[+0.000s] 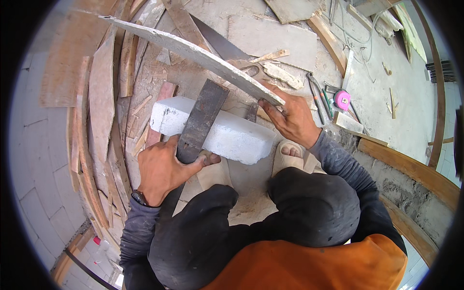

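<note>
In front of my feet a white block (pixel 241 137) lies crosswise, its surface rough and chipped. Across it slants a short dark flat bar (pixel 203 121), which could be wood or metal. My left hand (pixel 164 166) is closed around the near end of this bar, with the thumb along its lower edge. My right hand (pixel 296 118) grips the near right corner of a thin pale board (pixel 193 53), which is held tilted above the block with its edge turned toward me. The board hides part of the floor behind it.
A handsaw (pixel 220 42) lies beyond the board. To the right rest pincers (pixel 317 99) and a pink tape measure (pixel 342 100). Wooden strips and boards (pixel 101 96) crowd the left side by a block wall (pixel 41 159). A timber beam (pixel 411 169) runs at right.
</note>
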Motion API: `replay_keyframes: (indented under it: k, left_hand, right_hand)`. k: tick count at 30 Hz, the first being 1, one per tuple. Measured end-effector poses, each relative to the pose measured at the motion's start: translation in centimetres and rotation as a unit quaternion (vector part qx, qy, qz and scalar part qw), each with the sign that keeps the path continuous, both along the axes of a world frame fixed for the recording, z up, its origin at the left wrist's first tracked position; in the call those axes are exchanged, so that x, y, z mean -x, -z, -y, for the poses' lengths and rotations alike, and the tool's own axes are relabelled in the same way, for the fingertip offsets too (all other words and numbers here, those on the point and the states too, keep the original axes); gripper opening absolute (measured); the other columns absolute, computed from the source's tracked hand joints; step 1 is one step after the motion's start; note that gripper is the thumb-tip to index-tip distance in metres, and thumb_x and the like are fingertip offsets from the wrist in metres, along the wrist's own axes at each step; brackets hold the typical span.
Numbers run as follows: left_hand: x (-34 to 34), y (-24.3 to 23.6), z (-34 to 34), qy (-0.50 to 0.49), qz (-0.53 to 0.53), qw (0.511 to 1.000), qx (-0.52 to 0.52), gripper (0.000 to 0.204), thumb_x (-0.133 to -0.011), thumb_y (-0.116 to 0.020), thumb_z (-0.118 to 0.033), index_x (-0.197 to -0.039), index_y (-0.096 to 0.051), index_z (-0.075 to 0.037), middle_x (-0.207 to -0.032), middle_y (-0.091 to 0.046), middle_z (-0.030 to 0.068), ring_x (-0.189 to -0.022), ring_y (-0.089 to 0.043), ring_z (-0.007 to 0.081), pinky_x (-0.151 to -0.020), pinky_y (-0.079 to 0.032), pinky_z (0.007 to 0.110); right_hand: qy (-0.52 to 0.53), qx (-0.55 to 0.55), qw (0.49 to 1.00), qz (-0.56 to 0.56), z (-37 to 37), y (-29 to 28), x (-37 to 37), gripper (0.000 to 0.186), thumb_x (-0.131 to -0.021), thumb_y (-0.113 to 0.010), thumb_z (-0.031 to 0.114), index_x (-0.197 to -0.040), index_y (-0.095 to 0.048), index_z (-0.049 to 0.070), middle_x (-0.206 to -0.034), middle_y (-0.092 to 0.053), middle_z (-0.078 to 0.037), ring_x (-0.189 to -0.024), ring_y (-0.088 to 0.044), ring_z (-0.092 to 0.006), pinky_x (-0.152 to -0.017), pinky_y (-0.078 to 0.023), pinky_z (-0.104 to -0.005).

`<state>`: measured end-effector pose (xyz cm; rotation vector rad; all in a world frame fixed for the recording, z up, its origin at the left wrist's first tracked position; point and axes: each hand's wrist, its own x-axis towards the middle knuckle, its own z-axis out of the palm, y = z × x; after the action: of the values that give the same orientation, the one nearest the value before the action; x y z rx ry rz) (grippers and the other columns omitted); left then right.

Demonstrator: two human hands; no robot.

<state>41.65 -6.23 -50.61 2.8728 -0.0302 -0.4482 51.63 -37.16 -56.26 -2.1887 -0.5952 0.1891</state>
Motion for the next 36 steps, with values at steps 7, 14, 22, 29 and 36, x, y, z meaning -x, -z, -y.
replay_keyframes:
  k: [7, 14, 22, 29, 36]
  left_hand:
    - [2.8, -0.4, 4.8, 0.057, 0.032, 0.997, 0.027, 0.056, -0.072, -0.084, -0.052, -0.086, -0.073, 0.001, -0.064, -0.067, 0.0198, -0.061, -0.07, 0.0356, -0.058, -0.056, 0.044]
    - [3.3, -1.3, 6.8, 0.052, 0.0, 0.998, -0.032, 0.058, -0.074, -0.083, -0.057, -0.088, -0.072, -0.001, -0.064, -0.068, 0.0187, -0.064, -0.072, 0.0334, -0.058, -0.055, 0.044]
    - [3.9, -0.9, 6.3, 0.032, -0.018, 0.999, -0.017, 0.069, -0.072, -0.083, -0.061, -0.102, -0.077, 0.002, -0.07, -0.07, 0.0223, -0.067, -0.072, 0.0355, -0.065, -0.057, 0.045]
    - [4.6, -0.7, 7.0, 0.022, 0.017, 0.999, -0.029, 0.059, -0.071, -0.085, -0.053, -0.093, -0.075, 0.001, -0.069, -0.069, 0.0209, -0.068, -0.072, 0.0348, -0.067, -0.057, 0.045]
    - [3.8, -0.8, 8.1, 0.051, 0.017, 0.995, -0.082, 0.058, -0.069, -0.086, -0.055, -0.082, -0.072, 0.0, -0.063, -0.066, 0.0158, -0.061, -0.069, 0.0349, -0.062, -0.056, 0.044]
  right_hand:
    - [-0.059, -0.013, 0.996, 0.062, 0.4, 1.7, -1.1, 0.063, -0.095, -0.064, 0.01, -0.156, -0.05, 0.018, -0.127, -0.072, -0.019, -0.1, -0.072, -0.0428, -0.087, -0.058, -0.0492]
    - [-0.133, 0.014, 0.991, 0.021, 2.0, 0.5, -2.2, 0.071, -0.091, -0.064, 0.009, -0.159, -0.045, 0.015, -0.128, -0.07, -0.026, -0.106, -0.07, -0.0448, -0.093, -0.057, -0.0502]
    - [-0.147, 0.017, 0.988, -0.034, 3.7, 2.9, -0.7, 0.08, -0.086, -0.066, 0.003, -0.161, -0.042, 0.014, -0.128, -0.069, -0.024, -0.105, -0.07, -0.0462, -0.094, -0.057, -0.0508]
    - [-0.092, 0.003, 0.996, -0.015, 3.9, 5.2, 0.6, 0.063, -0.095, -0.067, 0.005, -0.155, -0.052, 0.016, -0.135, -0.068, -0.022, -0.116, -0.069, -0.0447, -0.098, -0.058, -0.0459]
    - [-0.089, 0.017, 0.996, -0.003, 4.1, 8.2, 0.5, 0.061, -0.091, -0.07, 0.008, -0.149, -0.054, 0.012, -0.122, -0.073, -0.022, -0.092, -0.074, -0.043, -0.081, -0.059, -0.0499]
